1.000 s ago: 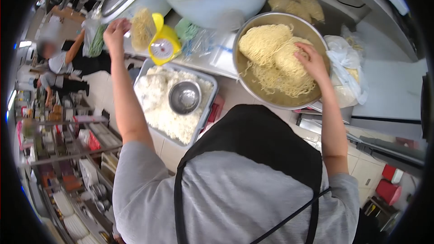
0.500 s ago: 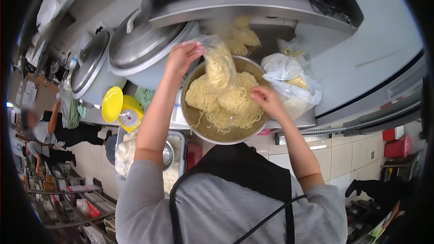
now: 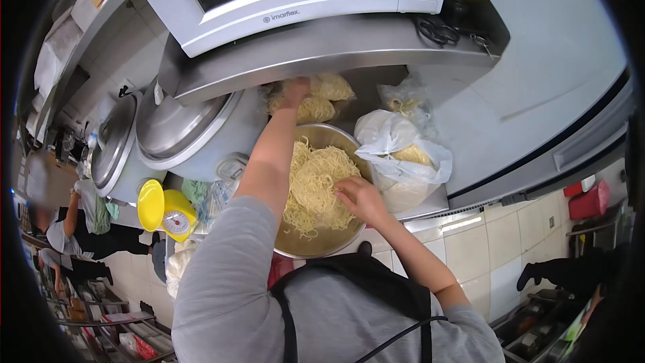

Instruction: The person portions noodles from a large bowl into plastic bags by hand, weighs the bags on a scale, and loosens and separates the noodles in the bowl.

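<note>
A steel bowl holds a large heap of loose yellow noodles. My right hand is at the heap's right side, its curled fingers closed on some of the strands. Beyond the bowl, my left hand reaches under the edge of a metal shelf, among clear plastic bags of noodles. It is smeared by motion and partly hidden, so its grip does not show. My left forearm covers the bowl's left side.
A white microwave stands on the metal shelf. Right of the bowl sits a white plastic bag. Large lidded pots and a yellow scale are at left. Farther left stands another person.
My left hand has moved from above the bowl, where it held a tipped bag of noodles, to the bags at the back. My right hand stays at the noodles. The view has shifted.
</note>
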